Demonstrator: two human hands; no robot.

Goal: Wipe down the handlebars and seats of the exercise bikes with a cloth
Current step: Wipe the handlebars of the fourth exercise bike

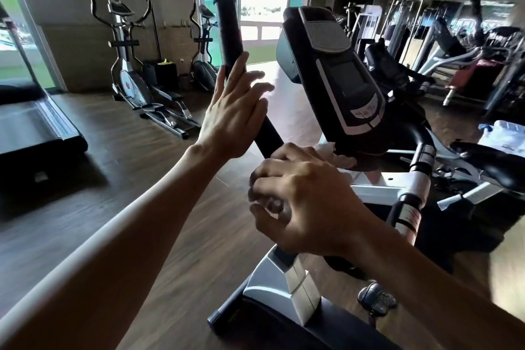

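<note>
Left hand (233, 111): fingers straight, laid against the left handlebar (227, 34); thumb side on the black grip, fingertips spread toward the console; nothing grasped.
Right hand (301, 202): fingers curled round the lower bar, clenched on it just below the console; a bit of white, likely the cloth (326, 149), shows past the knuckles, but I cannot tell for sure.
Handlebar: black foam grip, upright and tilted left, top end free above the left hand.
Console (338, 74): dark, tilted, grey panel and buttons facing up; just right of the handlebar, crowding the gap between.
Right bar (423, 159): black and white, curving down right of the console.
Seat (494, 162): black, right edge, partly cut off.
Containers: clear plastic pack (505, 133) at far right, contents unclear.
Around: two ellipticals (133, 65) by the far wall; treadmill (37, 128) at left; weight machines (443, 45) at right.
Room: bare wood floor (119, 156) between treadmill and bike.
</note>
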